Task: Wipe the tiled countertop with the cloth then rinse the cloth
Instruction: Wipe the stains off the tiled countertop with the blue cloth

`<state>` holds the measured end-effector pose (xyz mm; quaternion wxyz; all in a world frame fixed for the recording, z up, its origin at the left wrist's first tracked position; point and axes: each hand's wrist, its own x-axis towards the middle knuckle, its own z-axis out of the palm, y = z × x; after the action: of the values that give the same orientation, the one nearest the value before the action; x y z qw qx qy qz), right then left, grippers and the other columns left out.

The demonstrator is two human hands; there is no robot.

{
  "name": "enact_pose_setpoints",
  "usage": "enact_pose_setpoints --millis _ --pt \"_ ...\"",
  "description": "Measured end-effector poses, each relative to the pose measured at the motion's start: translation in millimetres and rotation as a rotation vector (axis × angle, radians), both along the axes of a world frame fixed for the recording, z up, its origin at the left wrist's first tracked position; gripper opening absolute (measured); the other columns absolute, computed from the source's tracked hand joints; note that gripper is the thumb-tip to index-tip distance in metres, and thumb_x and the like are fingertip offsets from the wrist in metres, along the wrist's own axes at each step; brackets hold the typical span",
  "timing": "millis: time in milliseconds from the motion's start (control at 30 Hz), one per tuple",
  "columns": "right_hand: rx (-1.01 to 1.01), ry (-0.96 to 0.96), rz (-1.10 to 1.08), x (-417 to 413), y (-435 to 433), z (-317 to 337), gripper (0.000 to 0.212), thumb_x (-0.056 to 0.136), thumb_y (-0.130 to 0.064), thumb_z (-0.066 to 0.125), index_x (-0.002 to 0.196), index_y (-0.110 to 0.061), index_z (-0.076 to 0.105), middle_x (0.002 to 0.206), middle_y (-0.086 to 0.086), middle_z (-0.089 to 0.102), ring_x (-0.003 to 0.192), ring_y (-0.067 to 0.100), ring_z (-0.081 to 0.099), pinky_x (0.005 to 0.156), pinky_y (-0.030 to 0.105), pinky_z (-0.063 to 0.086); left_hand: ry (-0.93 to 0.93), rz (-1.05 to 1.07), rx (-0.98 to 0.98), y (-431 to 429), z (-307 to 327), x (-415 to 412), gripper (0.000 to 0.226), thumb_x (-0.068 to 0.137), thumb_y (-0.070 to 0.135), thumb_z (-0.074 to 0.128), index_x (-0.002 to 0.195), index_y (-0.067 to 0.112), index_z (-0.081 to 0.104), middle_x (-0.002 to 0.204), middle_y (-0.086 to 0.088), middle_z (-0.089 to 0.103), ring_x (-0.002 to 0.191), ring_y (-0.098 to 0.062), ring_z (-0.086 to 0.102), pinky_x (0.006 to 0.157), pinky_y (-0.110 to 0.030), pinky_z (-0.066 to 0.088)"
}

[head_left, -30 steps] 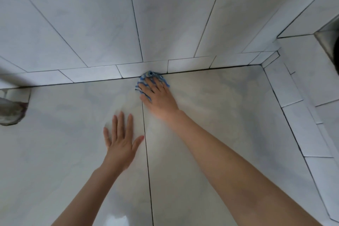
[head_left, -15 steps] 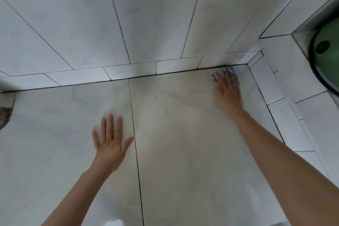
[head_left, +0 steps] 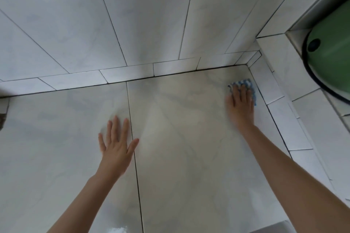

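A pale marbled tiled countertop (head_left: 180, 138) fills the lower view, with dark grout lines. My right hand (head_left: 240, 104) presses flat on a blue-and-white checked cloth (head_left: 244, 83) near the counter's far right corner, close to the raised tile border. Only the cloth's upper and right edges show beyond my fingers. My left hand (head_left: 116, 145) rests flat on the counter, fingers spread, holding nothing, just left of the centre grout line.
A tiled back wall (head_left: 132, 24) rises behind the counter. A raised tiled ledge (head_left: 280, 89) runs along the right side. A green round basin (head_left: 333, 58) with a dark rim sits at the upper right. A dark object (head_left: 2, 117) shows at the left edge.
My right hand slid the cloth from the back middle of the counter to the far right corner, then a little towards me along the right border. My left hand stayed planted.
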<state>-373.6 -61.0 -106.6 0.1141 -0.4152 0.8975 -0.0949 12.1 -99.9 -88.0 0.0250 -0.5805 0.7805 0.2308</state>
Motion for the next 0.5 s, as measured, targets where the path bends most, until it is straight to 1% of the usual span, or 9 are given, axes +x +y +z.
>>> enact_pose_setpoints --millis 33,100,133,200,233,300,400,467,500 --pt "-0.033 0.005 0.044 15 0 0 0.064 0.092 -0.046 0.013 0.15 -0.02 0.02 0.158 0.011 0.01 0.146 0.029 0.005 0.118 0.039 0.004 0.003 -0.008 -0.011 2 -1 -3 0.077 0.077 0.068 0.002 0.141 0.032 -0.018 0.148 0.011 -0.028 0.132 -0.004 -0.035 0.1 -0.026 -0.033" --pt "-0.054 0.023 0.164 51 0 3 0.069 0.088 -0.049 0.008 0.149 -0.02 0.025 0.158 0.01 0.016 0.146 0.028 0.011 0.119 0.038 0.005 0.008 0.015 -0.012 7 -2 -10 0.07 0.089 0.062 0.015 0.145 0.028 -0.012 0.152 0.005 -0.023 0.135 -0.008 -0.032 0.102 -0.03 -0.03" --pt "-0.057 0.022 0.224 70 0 2 0.066 0.09 -0.047 0.011 0.148 -0.02 0.028 0.157 0.009 0.019 0.145 0.028 0.014 0.118 0.037 0.006 0.011 0.031 -0.01 8 -2 -13 0.067 0.094 0.054 0.022 0.146 0.026 -0.009 0.154 0.002 -0.021 0.136 -0.01 -0.029 0.105 -0.033 -0.027" --pt "-0.12 0.005 0.33 109 2 1 0.056 0.094 -0.04 0.025 0.143 -0.018 0.039 0.151 0.01 0.033 0.141 0.03 0.027 0.115 0.036 0.01 0.015 0.043 -0.016 10 -1 -16 0.064 0.097 0.041 0.028 0.147 0.023 -0.007 0.155 0.0 -0.017 0.139 -0.013 -0.025 0.108 -0.038 -0.021" --pt "-0.151 0.007 0.381 127 5 1 0.053 0.094 -0.039 0.03 0.141 -0.018 0.043 0.149 0.01 0.038 0.138 0.031 0.032 0.113 0.036 0.012 0.016 0.043 -0.019 11 0 -16 0.063 0.097 0.039 0.029 0.147 0.023 -0.006 0.155 -0.001 -0.017 0.139 -0.014 -0.024 0.109 -0.039 -0.019" --pt "-0.145 0.019 0.458 148 14 0 0.051 0.095 -0.039 0.031 0.14 -0.021 0.044 0.147 0.008 0.04 0.137 0.031 0.035 0.111 0.036 0.013 0.016 0.043 -0.011 11 0 -17 0.063 0.097 0.039 0.03 0.148 0.024 -0.004 0.155 -0.001 -0.016 0.14 -0.014 -0.023 0.11 -0.039 -0.017" --pt "-0.142 0.075 0.476 129 28 -2 0.048 0.098 -0.041 0.027 0.14 -0.025 0.044 0.147 0.005 0.042 0.135 0.027 0.039 0.11 0.036 0.02 0.021 0.039 -0.006 12 1 -18 0.063 0.096 0.04 0.031 0.148 0.024 -0.003 0.155 -0.001 -0.015 0.14 -0.013 -0.023 0.111 -0.039 -0.016" --pt "-0.125 0.118 0.401 97 37 -4 0.049 0.099 -0.04 0.024 0.14 -0.022 0.044 0.147 0.007 0.041 0.135 0.029 0.039 0.11 0.039 0.023 0.028 0.023 -0.015 14 1 -19 0.064 0.096 0.04 0.031 0.147 0.023 -0.003 0.155 -0.001 -0.016 0.138 -0.01 -0.024 0.111 -0.038 -0.015" --pt "-0.126 0.14 0.351 78 42 -2 0.048 0.099 -0.037 0.027 0.14 -0.019 0.044 0.147 0.009 0.041 0.136 0.029 0.038 0.11 0.041 0.024 0.033 0.011 -0.019 16 1 -20 0.064 0.096 0.04 0.031 0.147 0.022 -0.003 0.155 0.0 -0.015 0.137 -0.008 -0.024 0.111 -0.038 -0.015"
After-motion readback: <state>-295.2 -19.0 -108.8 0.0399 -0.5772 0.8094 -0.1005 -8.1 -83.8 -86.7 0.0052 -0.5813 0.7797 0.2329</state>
